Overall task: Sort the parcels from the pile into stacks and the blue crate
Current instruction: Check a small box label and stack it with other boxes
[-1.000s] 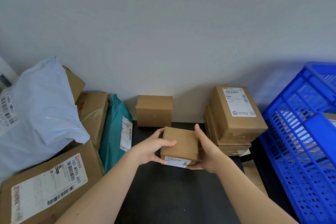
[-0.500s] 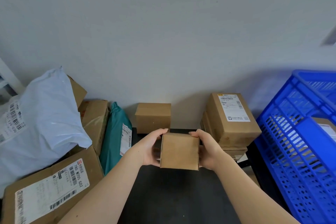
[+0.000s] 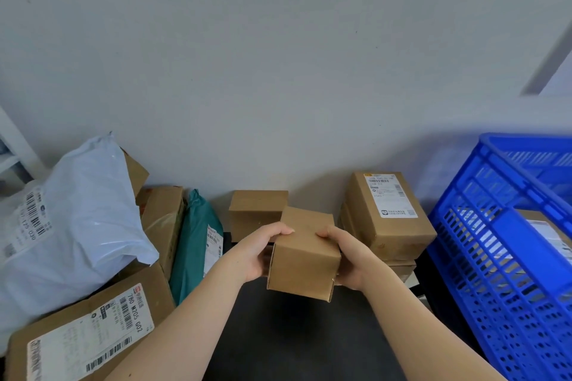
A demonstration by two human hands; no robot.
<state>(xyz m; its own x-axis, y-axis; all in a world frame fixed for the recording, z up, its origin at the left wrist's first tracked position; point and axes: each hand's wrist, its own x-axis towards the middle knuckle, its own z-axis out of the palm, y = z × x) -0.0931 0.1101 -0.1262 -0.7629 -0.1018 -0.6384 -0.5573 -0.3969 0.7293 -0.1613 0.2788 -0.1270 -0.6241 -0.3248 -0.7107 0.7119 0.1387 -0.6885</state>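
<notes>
Cardboard box (image 3: 305,260) being held between both hands over the black table (image 3: 294,334).
The left hand (image 3: 258,254) is grasping the box's left side with its fingers curling over the top edge, and the right hand (image 3: 348,257) is grasping the right side the same way, so the box is sitting tilted between the palms, near the table's middle. Just behind it a smaller brown box (image 3: 257,207) is standing against the wall. A stack of labelled cartons (image 3: 387,223) is sitting to the right, between the held box and the blue crate (image 3: 501,257), which is showing a labelled parcel through its slats. At the left the pile is lying with a teal mailer (image 3: 195,241) leaning on brown cartons, a white poly bag (image 3: 83,219) draping over them, and a large labelled carton (image 3: 86,331) nearest the camera.
</notes>
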